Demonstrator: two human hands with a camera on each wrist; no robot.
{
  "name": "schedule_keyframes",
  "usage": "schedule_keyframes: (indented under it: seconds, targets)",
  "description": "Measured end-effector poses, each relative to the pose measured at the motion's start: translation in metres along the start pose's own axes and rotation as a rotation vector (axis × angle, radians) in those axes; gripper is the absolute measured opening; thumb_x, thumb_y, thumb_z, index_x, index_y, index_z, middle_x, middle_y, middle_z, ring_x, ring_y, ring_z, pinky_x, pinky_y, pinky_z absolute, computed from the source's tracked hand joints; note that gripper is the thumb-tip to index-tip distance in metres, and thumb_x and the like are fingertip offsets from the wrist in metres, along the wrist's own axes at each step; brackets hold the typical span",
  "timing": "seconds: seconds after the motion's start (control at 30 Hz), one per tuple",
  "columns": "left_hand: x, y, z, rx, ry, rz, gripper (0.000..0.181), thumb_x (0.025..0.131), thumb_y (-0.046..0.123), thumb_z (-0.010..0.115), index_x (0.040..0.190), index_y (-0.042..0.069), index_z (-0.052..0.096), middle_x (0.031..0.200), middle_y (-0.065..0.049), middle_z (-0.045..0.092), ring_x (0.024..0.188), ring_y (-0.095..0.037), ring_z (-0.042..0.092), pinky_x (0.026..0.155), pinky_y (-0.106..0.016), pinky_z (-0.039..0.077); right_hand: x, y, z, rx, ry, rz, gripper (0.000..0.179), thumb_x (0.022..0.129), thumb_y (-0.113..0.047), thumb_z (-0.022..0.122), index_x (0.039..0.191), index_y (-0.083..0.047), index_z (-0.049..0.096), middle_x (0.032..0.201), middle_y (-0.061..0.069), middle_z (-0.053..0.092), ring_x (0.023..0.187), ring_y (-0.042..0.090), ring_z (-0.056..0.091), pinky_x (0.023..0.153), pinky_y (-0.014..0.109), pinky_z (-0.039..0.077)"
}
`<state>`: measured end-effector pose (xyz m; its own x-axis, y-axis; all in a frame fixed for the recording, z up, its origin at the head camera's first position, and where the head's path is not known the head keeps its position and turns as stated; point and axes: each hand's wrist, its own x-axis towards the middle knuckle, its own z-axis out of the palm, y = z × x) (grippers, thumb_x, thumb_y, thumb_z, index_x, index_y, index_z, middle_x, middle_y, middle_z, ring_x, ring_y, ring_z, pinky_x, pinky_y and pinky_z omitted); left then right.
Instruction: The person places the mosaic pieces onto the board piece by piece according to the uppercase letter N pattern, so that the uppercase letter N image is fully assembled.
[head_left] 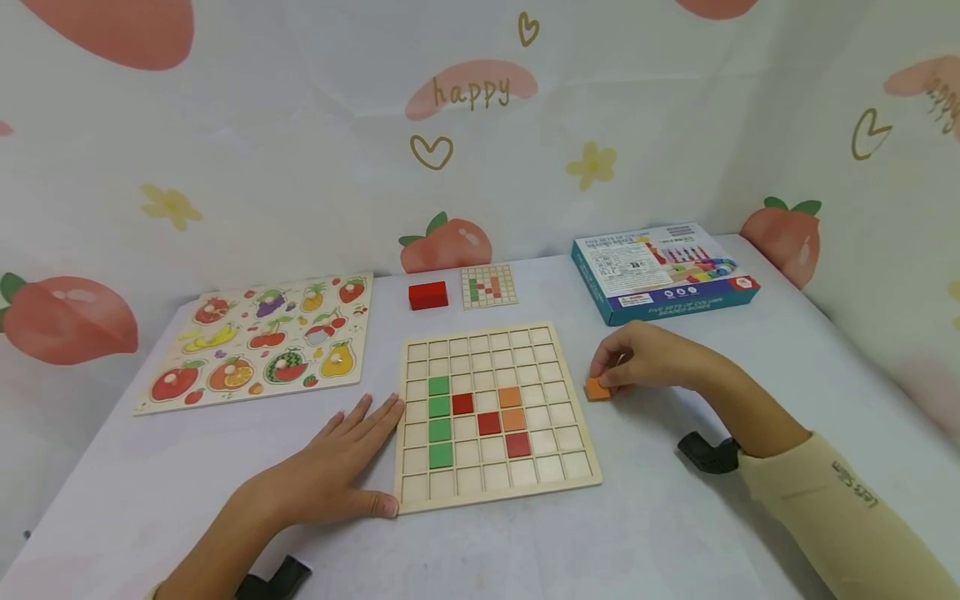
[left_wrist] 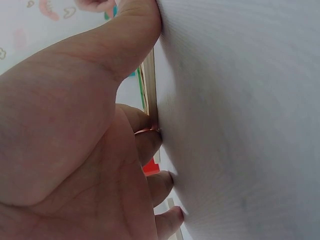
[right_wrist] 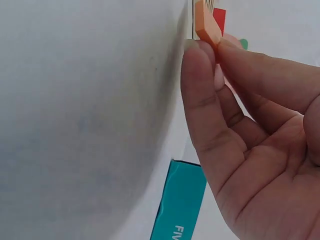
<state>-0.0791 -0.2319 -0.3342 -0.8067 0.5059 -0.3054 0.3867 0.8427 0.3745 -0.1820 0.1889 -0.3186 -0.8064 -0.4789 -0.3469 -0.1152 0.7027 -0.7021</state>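
A light wooden grid board (head_left: 465, 477) lies flat on the table. Several green tiles (head_left: 440, 430) form a column on its left side; three red tiles (head_left: 489, 423) and two orange tiles (head_left: 510, 397) sit in other squares. My left hand (head_left: 330, 467) rests on the table with its fingers straight, fingertips and thumb right at the board's left edge. Just off the right edge, my right hand (head_left: 645, 358) pinches an orange square tile (head_left: 597, 389) between thumb and finger. The right wrist view shows that orange tile (right_wrist: 207, 22) held by one end, standing out from the fingertips.
Behind the board are a red block (head_left: 428, 296) and a small pattern card (head_left: 489, 286) with coloured squares. A fruit puzzle board (head_left: 255, 346) lies at the left. At the back right lies a teal-sided box (head_left: 663, 271), behind my right hand. A printed cloth hangs behind the table.
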Motion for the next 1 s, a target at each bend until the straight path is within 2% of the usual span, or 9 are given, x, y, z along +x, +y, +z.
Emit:
schedule_keyframes:
  seconds: [0.2, 0.47, 0.77, 1.0]
  targets:
    - [0.0, 0.001, 0.001, -0.001, -0.003, 0.0, 0.12, 0.075, 0.076, 0.065, 0.162, 0.013, 0.012, 0.167, -0.007, 0.012, 0.151, -0.041, 0.002, 0.116, -0.065, 0.007, 0.008, -0.003, -0.001, 0.01, -0.004, -0.037, 0.009, 0.094, -0.008, 0.069, 0.099, -0.007, 0.077, 0.082, 0.002, 0.07, 0.074, 0.02, 0.062, 0.073, 0.033, 0.053]
    - [0.001, 0.002, 0.001, -0.002, -0.005, -0.001, 0.12, 0.075, 0.076, 0.065, 0.162, 0.013, 0.013, 0.167, -0.007, 0.013, 0.151, -0.04, 0.002, 0.117, -0.065, 0.007, 0.029, -0.017, 0.004, 0.015, -0.012, -0.075, 0.01, 0.093, -0.006, 0.07, 0.099, -0.006, 0.077, 0.086, 0.004, 0.069, 0.073, 0.019, 0.063, 0.073, 0.031, 0.055]
    - [0.003, 0.003, 0.001, -0.006, -0.008, -0.006, 0.12, 0.074, 0.076, 0.066, 0.162, 0.014, 0.014, 0.167, -0.006, 0.013, 0.151, -0.04, 0.002, 0.117, -0.063, 0.007, 0.056, -0.041, 0.013, 0.037, -0.049, -0.127, 0.009, 0.091, -0.001, 0.069, 0.094, -0.004, 0.076, 0.082, 0.004, 0.068, 0.071, 0.017, 0.062, 0.07, 0.029, 0.057]
    - [0.003, 0.002, 0.002, -0.004, -0.003, -0.006, 0.12, 0.074, 0.076, 0.065, 0.162, 0.014, 0.014, 0.167, -0.006, 0.013, 0.151, -0.039, 0.002, 0.117, -0.063, 0.007, 0.072, -0.059, 0.027, 0.023, -0.044, -0.141, 0.006, 0.09, 0.0, 0.07, 0.09, -0.004, 0.074, 0.079, 0.004, 0.068, 0.07, 0.017, 0.061, 0.068, 0.028, 0.057]
